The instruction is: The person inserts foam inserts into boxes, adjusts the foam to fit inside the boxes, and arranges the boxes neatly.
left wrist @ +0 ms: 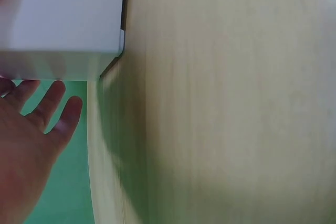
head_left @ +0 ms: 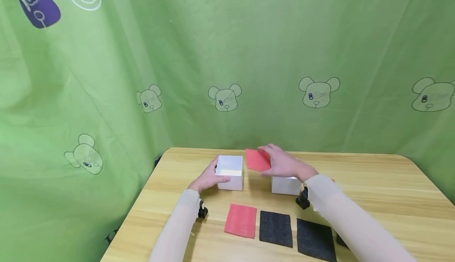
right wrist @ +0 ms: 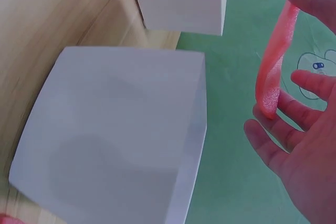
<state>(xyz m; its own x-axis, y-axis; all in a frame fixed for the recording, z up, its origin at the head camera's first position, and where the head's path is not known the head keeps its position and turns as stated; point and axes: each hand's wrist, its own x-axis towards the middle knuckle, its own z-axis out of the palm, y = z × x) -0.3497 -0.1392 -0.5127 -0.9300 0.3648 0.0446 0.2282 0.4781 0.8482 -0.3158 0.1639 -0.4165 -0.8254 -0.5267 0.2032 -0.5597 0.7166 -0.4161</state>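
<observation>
Hands (head_left: pixel 208 178) by white boxes (head_left: pixel 231 183), black squares (head_left: pixel 275 229) nearby

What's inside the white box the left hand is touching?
The white box at the left hand is open on top: pale inner walls and a yellowish patch show, no separate object. Its near wall hides part of the bottom, so I can't tell what's there.

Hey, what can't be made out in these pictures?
- Head view: the top of the right white square-sided box, mostly hidden by the right hand.
- Head view: the far-right flat black piece, mostly covered by the right cream sleeve.
- Left wrist view: the left white square-sided box, cut off by the top and left edges.
- Right wrist view: the thin red sheet, cut off by the top edge.
</observation>
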